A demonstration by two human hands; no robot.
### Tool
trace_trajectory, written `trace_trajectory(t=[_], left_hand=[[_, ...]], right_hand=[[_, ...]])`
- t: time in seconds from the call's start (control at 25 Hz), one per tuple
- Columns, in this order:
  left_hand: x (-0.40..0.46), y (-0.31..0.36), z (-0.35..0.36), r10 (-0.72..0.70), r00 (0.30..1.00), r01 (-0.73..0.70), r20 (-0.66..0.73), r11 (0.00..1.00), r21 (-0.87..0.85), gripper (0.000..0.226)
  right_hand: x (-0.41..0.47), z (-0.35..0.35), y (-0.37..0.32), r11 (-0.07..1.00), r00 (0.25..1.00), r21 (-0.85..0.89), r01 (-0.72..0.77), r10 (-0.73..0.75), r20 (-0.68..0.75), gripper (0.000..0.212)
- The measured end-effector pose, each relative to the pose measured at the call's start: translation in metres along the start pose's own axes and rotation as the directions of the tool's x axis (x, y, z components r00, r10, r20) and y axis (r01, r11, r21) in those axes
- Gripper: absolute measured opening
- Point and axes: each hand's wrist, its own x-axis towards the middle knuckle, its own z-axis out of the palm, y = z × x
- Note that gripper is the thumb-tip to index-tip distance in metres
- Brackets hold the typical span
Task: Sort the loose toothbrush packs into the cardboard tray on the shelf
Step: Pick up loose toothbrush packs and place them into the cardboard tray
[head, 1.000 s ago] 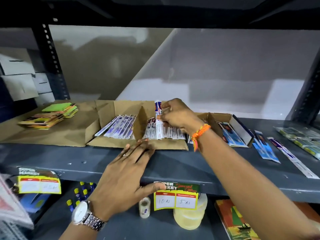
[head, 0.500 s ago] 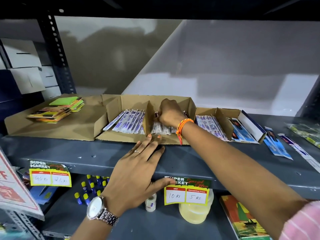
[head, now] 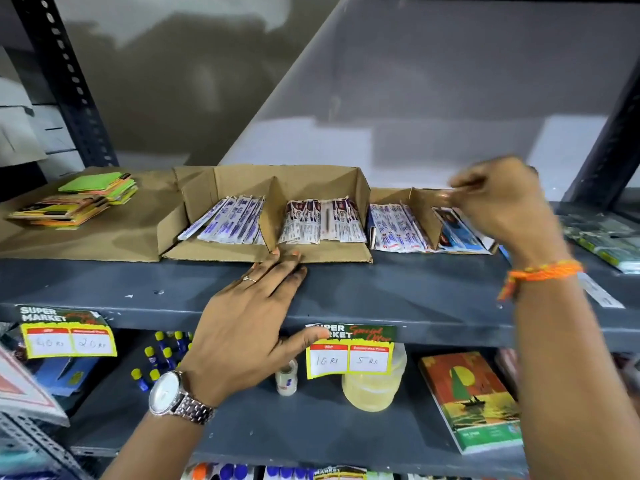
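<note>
The cardboard tray [head: 291, 175] stands on the grey shelf [head: 398, 285], split by a divider. Blue-and-white toothbrush packs [head: 228, 220] fill its left compartment, red-and-white packs [head: 322, 220] its right one. My left hand [head: 249, 323] lies flat on the shelf edge, fingertips touching the tray's front flap. My right hand [head: 509, 209] is blurred in the air above a smaller box [head: 420, 206] to the right, with nothing visible in its fingers. A loose white pack [head: 601, 294] lies on the shelf behind my right wrist.
The smaller box holds more white packs [head: 394, 230] and blue packs [head: 460, 233]. Green packets [head: 609, 242] lie at far right. Coloured pads [head: 76, 206] sit on flat cardboard at left. Below hang price tags [head: 349, 351], with a jar [head: 372, 393] and a book [head: 471, 400].
My right hand has left the tray's right compartment, where the pack it held now lies, and swung up and right over the smaller box. My left hand has stayed put.
</note>
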Motion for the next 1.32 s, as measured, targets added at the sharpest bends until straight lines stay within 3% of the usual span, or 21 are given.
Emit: trace_trajectory(t=[0.08, 0.16, 0.28, 0.44, 0.6, 0.96, 1.32], left_hand=[[0.000, 0.000, 0.001, -0.003, 1.000, 0.003, 0.000, 1.000, 0.008, 0.094], [0.000, 0.000, 0.001, 0.010, 1.000, -0.010, -0.003, 1.000, 0.019, 0.094], [0.002, 0.007, 0.001, 0.046, 0.999, -0.045, -0.017, 0.999, 0.011, 0.092], [0.005, 0.016, 0.003, 0.059, 0.997, -0.059, -0.042, 0.998, 0.011, 0.090], [0.005, 0.018, 0.007, 0.052, 0.997, -0.051, -0.061, 0.999, 0.021, 0.087], [0.003, 0.019, 0.011, 0.032, 0.991, -0.030, -0.134, 0.999, 0.016, 0.085], [0.003, 0.019, 0.016, 0.026, 0.984, -0.020, -0.175, 0.999, 0.033, 0.083]], right_hand=[[-0.012, -0.031, 0.051, 0.977, 0.983, -0.147, -0.155, 0.137, -0.125, 0.017], [-0.018, -0.046, 0.088, 0.898, 0.950, -0.315, -0.306, 0.269, -0.157, 0.027], [-0.019, -0.045, 0.110, 0.827, 0.937, -0.480, -0.292, 0.347, 0.029, 0.037], [-0.022, -0.039, 0.120, 0.855, 0.918, -0.378, -0.355, 0.396, 0.033, 0.034], [-0.025, -0.038, 0.121, 0.882, 0.943, -0.352, -0.314, 0.331, -0.013, 0.023], [-0.006, -0.021, 0.121, 0.867, 0.927, -0.354, -0.350, 0.374, 0.000, 0.024], [-0.006, -0.014, 0.121, 0.874, 0.913, -0.262, -0.409, 0.394, -0.109, 0.018]])
